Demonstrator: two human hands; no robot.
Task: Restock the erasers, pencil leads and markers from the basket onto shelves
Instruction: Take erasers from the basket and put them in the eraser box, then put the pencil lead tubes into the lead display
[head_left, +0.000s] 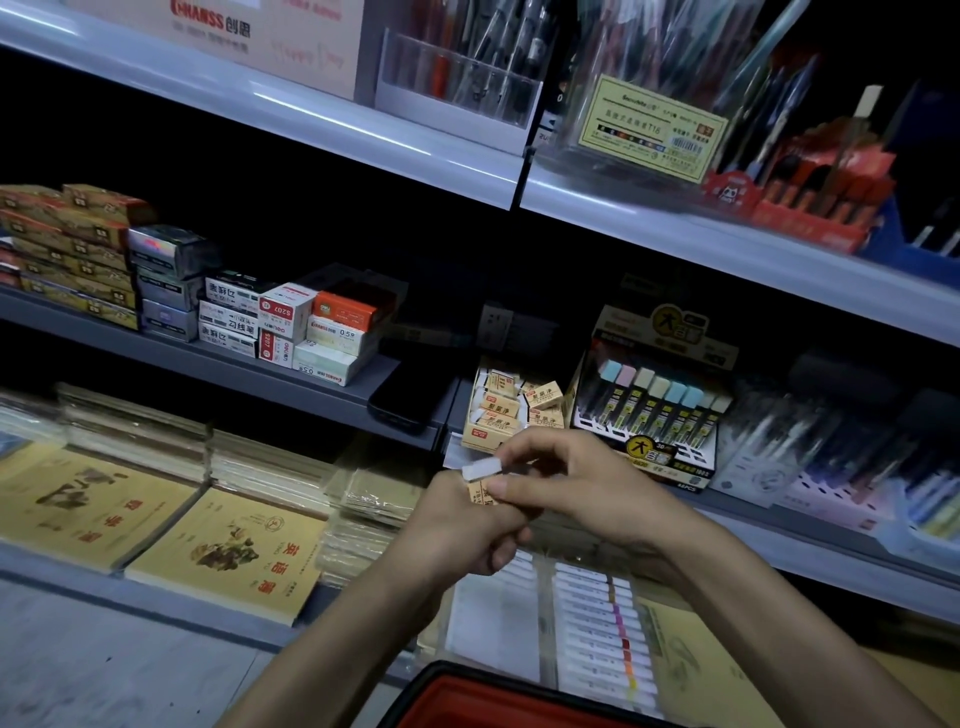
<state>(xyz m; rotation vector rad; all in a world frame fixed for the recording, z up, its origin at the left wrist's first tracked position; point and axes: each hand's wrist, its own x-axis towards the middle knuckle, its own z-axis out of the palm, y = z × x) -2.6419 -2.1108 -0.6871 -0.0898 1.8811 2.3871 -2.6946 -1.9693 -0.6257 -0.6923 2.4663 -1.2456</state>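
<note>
My left hand (460, 525) and my right hand (566, 480) meet in front of the middle shelf, both gripping erasers (480, 475) in tan sleeves, one with its white end showing. Just behind them an open eraser box (485, 434) holds several more tan erasers. To its right stands a pencil lead display box (660, 415) with pastel-capped tubes. The red basket (467, 696) with a black rim shows at the bottom edge, below my forearms. Markers (602, 618) with coloured ends lie in a row on the lower shelf.
Small stationery boxes (291, 322) are stacked on the middle shelf at left. Yellow exercise books (228, 551) lie on the lower shelf. A dark phone-like object (405, 405) rests at the shelf edge. Pen holders (457, 78) stand on the top shelf.
</note>
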